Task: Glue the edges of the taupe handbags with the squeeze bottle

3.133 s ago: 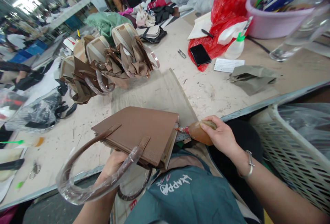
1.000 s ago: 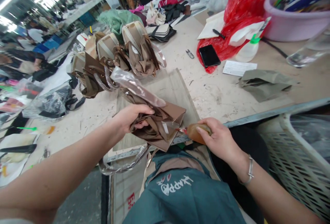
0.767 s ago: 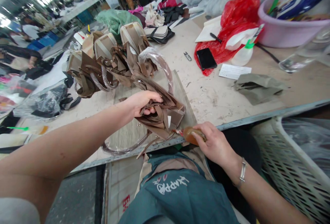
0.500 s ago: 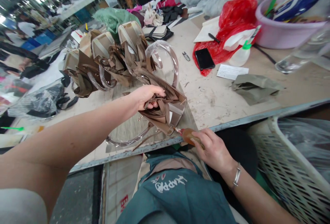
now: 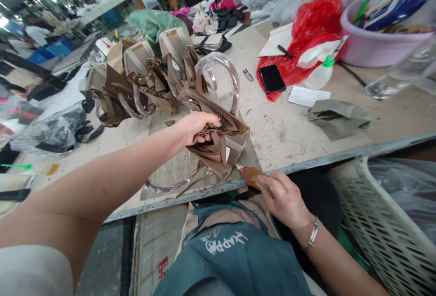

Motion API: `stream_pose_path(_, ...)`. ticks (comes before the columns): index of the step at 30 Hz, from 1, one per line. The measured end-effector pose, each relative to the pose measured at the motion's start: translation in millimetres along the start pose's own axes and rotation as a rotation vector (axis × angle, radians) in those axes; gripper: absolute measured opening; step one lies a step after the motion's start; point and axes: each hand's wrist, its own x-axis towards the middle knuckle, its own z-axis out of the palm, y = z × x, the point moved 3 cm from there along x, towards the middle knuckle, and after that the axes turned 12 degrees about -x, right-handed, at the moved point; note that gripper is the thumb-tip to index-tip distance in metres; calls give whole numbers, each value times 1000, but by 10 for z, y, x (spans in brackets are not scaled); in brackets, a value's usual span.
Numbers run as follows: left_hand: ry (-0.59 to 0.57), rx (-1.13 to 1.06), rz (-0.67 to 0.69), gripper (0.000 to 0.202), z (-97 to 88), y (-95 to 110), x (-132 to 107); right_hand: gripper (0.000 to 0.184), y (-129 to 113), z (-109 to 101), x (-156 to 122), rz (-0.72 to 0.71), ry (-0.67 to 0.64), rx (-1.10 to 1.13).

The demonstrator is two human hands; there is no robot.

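My left hand (image 5: 201, 128) is closed around the gathered upper part of a brown handbag (image 5: 238, 143), which lies tilted on the table near its front edge. Clear plastic wraps the bag's curved handles (image 5: 235, 82), one on the far side and one on the near side. In my right hand (image 5: 286, 196) is an amber glue bottle (image 5: 252, 177) with a red tip, held low beside the table edge. Its nozzle points left and meets or nearly touches the bag's near lower corner; contact is too small to tell.
Several more brown bags (image 5: 139, 59) stand at the back left. A phone (image 5: 272, 78) rests on red plastic, near thread snips (image 5: 248, 75) and a white bottle (image 5: 320, 77). A purple basin (image 5: 381, 48) sits at the right. Below the table edge stands a white crate (image 5: 371, 205).
The whole view has shifted slightly, so things sit a little to the right. Both hands keep their grips, and the bottle tip stays by the bag's corner.
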Motion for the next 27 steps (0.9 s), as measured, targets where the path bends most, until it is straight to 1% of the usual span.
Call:
stream_pose_path(2,4,6,2,11,-11,-7,-3,26,2,-14,-7,19,21,30)
stream_pose_path(6,6,9,15,9,-38,-22,2,24,-46,26,-31,-26,-50,75)
stream_pose_path(7,2,6,17,8,-41,-26,5,23,-45,40,-35,-35,-49,74)
stream_pose_path(9,-8,-3,17,7,-40,-31,10,24,-9,55,-35,-18,-8,57)
stream_pose_path(11,-8,-2,20,7,-35,-29,15,24,49,54,-24,22,53,36)
stream_pose_path(13,0,4,22,7,-27,-22,20,24,90,46,-6,61,87,37)
stream_pose_path(15,20,12,25,7,-22,-14,27,23,87,42,7,76,83,76)
stream_pose_path(18,36,8,31,6,-15,-4,32,22,28,65,4,55,21,140)
stream_pose_path(20,36,1,34,6,-13,-4,33,22,9,83,-11,58,6,145)
stream_pose_path(24,41,3,27,7,-15,-15,38,22,59,79,-32,113,67,94)
stream_pose_path(27,23,-9,29,6,-6,-17,44,20,91,66,-16,112,72,84)
